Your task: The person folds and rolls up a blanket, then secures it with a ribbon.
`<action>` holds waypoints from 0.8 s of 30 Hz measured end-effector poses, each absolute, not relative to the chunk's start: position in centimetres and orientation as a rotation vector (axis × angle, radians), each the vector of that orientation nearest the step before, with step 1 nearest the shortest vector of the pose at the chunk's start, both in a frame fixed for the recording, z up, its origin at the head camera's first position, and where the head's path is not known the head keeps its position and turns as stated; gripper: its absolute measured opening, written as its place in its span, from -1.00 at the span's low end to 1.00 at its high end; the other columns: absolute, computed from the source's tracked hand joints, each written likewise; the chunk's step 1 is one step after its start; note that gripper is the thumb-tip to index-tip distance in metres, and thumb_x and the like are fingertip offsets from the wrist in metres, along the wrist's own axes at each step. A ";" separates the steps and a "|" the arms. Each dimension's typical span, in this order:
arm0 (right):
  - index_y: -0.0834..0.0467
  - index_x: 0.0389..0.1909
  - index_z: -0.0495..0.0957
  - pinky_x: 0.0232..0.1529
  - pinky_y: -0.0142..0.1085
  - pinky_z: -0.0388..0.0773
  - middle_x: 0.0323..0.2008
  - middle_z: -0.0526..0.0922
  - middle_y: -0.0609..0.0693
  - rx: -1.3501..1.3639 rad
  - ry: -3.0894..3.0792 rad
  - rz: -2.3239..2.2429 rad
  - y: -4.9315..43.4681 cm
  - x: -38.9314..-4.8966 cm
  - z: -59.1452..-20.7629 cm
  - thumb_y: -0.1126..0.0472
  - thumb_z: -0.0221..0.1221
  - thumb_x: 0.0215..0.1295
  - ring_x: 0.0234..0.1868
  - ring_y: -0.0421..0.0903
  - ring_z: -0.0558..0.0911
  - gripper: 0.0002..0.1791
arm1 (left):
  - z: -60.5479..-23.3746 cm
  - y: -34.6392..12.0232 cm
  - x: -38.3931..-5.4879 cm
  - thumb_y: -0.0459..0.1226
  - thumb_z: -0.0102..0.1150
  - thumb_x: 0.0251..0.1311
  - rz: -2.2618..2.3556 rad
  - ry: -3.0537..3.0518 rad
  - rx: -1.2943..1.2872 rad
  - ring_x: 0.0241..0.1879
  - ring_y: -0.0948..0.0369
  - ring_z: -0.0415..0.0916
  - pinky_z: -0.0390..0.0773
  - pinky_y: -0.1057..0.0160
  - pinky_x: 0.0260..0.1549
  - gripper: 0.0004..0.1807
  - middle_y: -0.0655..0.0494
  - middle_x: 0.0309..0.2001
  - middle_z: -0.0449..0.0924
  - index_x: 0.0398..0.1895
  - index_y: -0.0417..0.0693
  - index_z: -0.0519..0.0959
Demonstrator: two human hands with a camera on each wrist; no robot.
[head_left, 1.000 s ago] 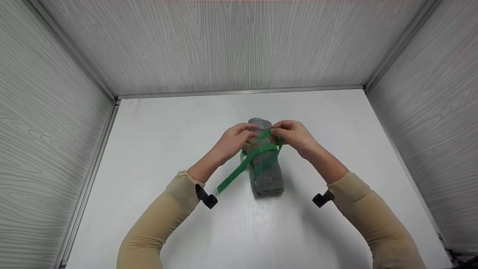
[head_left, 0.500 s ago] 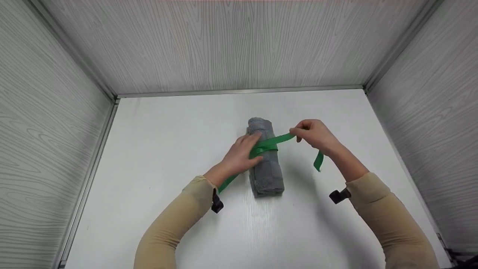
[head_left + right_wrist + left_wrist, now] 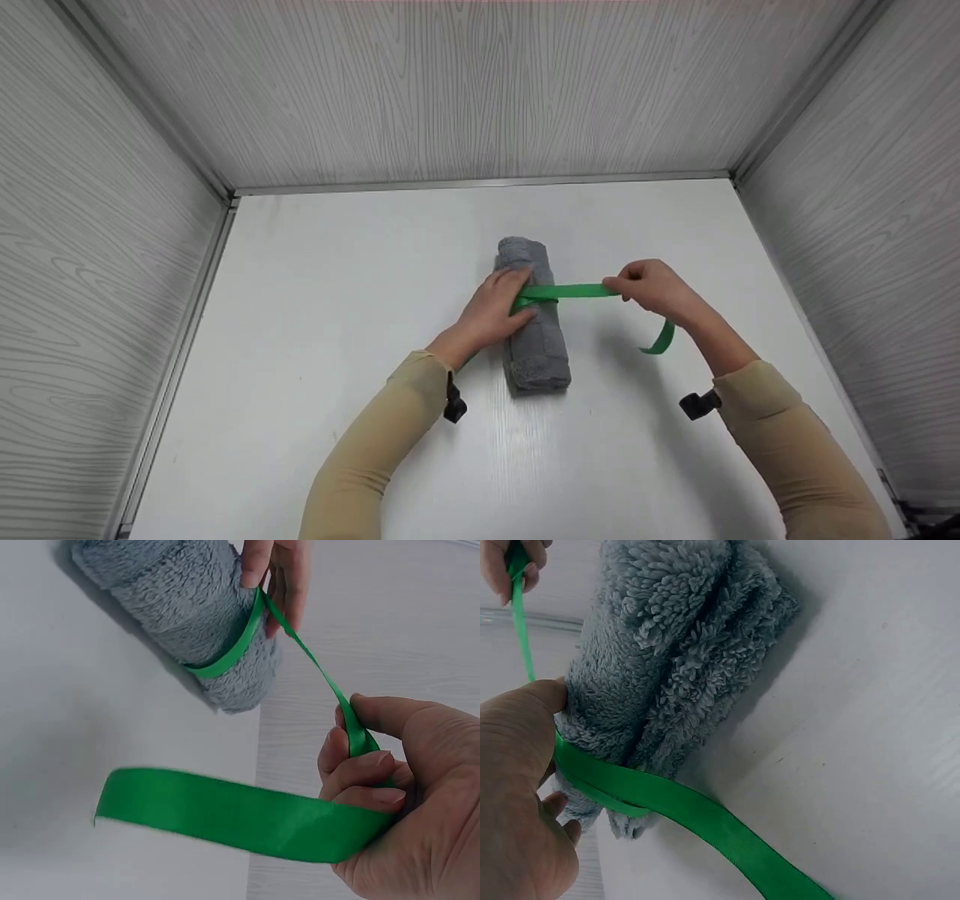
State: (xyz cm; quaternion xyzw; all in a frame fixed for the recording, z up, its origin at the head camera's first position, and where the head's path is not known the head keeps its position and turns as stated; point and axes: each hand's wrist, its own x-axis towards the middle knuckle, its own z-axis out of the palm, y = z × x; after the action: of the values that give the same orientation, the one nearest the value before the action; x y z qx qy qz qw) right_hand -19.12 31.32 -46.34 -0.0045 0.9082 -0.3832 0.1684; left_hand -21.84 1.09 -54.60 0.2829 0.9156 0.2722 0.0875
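Observation:
A rolled grey fluffy towel (image 3: 536, 345) lies on the white tabletop, with a green ribbon (image 3: 574, 291) wrapped round its middle. My left hand (image 3: 491, 311) rests on the towel beside the crossing of the ribbon, thumb and forefinger spread apart. In the left wrist view, one ribbon tail (image 3: 727, 836) runs from under the towel's wrap past that hand. My right hand (image 3: 652, 289), to the right of the towel, pinches the other length of ribbon and holds it taut. Its loose end (image 3: 225, 814) hangs from the curled fingers.
Grey wood-grain panels stand at the back (image 3: 480, 90), left and right of the white tabletop (image 3: 337, 285). A metal strip (image 3: 480, 184) runs along the table's back edge. Small black cameras sit at both wrists.
My left hand has come down onto the towel over the ribbon. My right hand has drawn the ribbon away to the right and then slightly lower, straightening it. The towel stays in place.

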 end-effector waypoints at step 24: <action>0.51 0.18 0.51 -0.25 -0.26 0.60 -0.16 0.71 0.22 0.107 2.311 -0.965 39.6 -18.2 -52.9 0.29 0.01 0.48 -0.24 -0.05 0.64 -0.58 | -54.9 0.5 -22.1 0.07 0.09 0.50 0.764 2.686 0.793 0.55 0.04 0.00 0.09 0.06 0.49 -0.28 0.07 0.55 0.17 0.60 0.05 0.20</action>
State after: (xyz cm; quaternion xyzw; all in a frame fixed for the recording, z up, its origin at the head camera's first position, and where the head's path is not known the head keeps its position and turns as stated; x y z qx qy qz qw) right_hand -18.22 39.62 -52.93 0.0405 0.8758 -0.3658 0.3121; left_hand -22.13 0.49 -54.91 0.2711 0.9188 0.2611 0.1189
